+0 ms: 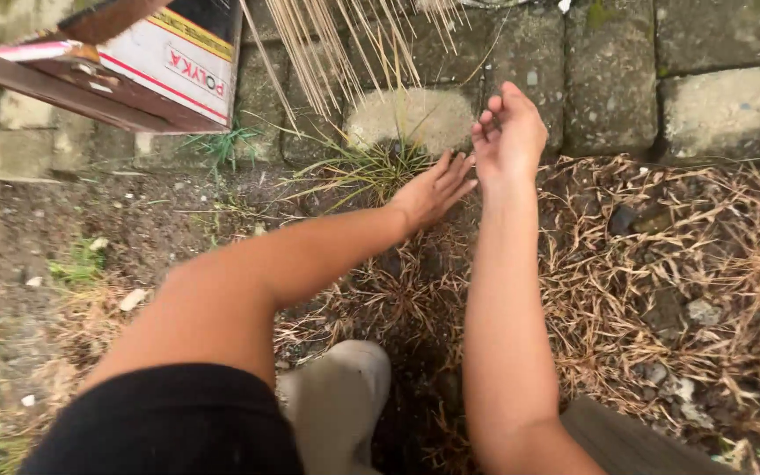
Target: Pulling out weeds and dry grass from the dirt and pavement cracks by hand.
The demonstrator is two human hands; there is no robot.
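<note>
Head view shows both hands over a grass tuft [371, 167] at twelve o'clock, beside the stone pavers [609, 79]. Left hand [433, 189] has a wide grip, fingers spread flat just beside the green blades, holding nothing. Right hand [507, 132] is raised, also open and empty. I judge that grasping low, near the roots, would serve better than taking the tips.
</note>
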